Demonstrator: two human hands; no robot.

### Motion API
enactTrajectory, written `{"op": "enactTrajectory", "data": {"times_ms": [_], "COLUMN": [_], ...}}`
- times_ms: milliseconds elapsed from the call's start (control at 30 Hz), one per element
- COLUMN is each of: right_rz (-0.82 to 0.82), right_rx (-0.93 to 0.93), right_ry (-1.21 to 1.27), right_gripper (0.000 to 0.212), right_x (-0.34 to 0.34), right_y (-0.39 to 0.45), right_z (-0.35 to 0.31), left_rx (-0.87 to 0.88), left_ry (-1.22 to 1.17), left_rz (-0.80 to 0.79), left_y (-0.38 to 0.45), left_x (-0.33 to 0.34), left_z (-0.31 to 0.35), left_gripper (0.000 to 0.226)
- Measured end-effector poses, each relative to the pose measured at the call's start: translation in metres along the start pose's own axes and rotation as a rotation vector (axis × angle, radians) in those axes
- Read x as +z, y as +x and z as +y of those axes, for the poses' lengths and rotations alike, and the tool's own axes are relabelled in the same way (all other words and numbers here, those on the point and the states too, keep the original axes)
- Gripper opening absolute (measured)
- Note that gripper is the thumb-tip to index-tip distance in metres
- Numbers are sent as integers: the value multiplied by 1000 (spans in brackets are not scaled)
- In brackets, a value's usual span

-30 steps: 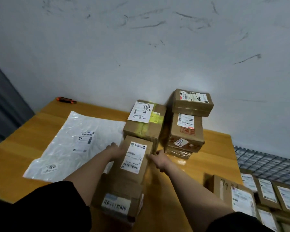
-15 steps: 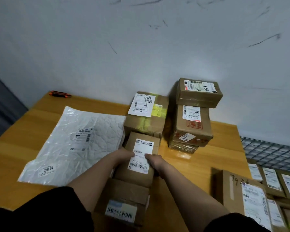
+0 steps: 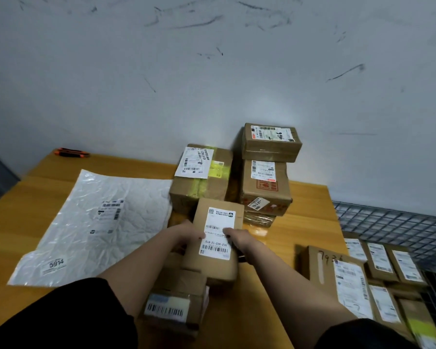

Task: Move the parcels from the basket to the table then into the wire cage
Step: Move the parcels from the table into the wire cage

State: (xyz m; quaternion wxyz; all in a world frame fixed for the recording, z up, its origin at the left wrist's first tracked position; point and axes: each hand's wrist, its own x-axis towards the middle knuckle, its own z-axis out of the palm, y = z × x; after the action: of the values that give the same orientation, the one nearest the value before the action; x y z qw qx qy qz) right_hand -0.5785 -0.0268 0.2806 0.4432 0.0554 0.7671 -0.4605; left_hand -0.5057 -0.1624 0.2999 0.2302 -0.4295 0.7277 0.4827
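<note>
Change: a second ago my hands flanked the labelled parcel (image 3: 218, 238) at its far end; now they have slid back to its middle and clamped on, so the pick-up has begun.
Left hand (image 3: 186, 235): grips the parcel's left side, fingers curled onto the label.
Right hand (image 3: 237, 236): grips the right side, thumb on the label's edge.
Parcel: sits between my hands near the table's (image 3: 23, 227) front edge, atop a lower box (image 3: 176, 303); whether it has lifted clear I cannot tell.
Meaning: I judge this one is bound next for the wire cage (image 3: 393, 230), beyond the table's right edge, where parcels already lie.
Others: stacked boxes (image 3: 264, 182) wait at the back edge.
</note>
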Motion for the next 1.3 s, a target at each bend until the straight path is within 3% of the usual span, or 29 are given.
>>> {"op": "enactTrajectory", "data": {"times_ms": [267,400,533,633,767,900,1100,1300], "right_rz": [0,37,53,88,115,75,99,211], "right_rx": [-42,-88,-194,-277,-404,-452,-459,-431], "right_ry": [-2,-14,13,12,99,75,130,242], "right_gripper": [45,56,49,56,62,62,58,58], "right_x": [-23,-38,-60,-83,-140,-208,-310,-400], "right_y": [-29,-46,-70,-86,-119,-163,-208,-213], "right_z": [-6,-15,-27,-31,-17,15,68,107], "left_rx": [80,144,217,280,400,479,558,601], "left_ry": [-20,-72,-85,-121,-203,-257,-336,-343], "left_rz": [30,32,62,129,213,246,131,-36], "left_y": [-34,-59,-91,-122,-167,-198,-226,-225], "left_x": [5,5,6,17,57,112,203,285], "left_z": [16,28,46,65,89,112,154,200], "left_gripper": [59,51,38,38,28,39,40,27]}}
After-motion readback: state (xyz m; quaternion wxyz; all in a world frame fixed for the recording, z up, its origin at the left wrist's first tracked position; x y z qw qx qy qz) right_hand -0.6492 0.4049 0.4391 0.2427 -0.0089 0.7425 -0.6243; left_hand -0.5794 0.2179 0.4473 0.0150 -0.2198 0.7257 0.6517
